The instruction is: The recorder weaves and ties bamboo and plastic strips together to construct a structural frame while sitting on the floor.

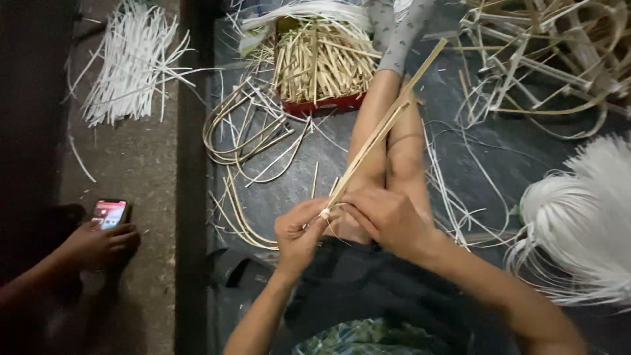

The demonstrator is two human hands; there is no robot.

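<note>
Left hand (299, 231) and right hand (388, 217) pinch bamboo strips (378, 135) at near end — strips overhang red box (325, 104) side.

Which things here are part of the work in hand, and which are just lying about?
In hand:
- long bamboo strips, pinched at their near end by left hand and right hand

Lying about:
- red box of short sticks
- curved strips
- white strip bundle
- white strips on the floor
- another person's phone
</note>
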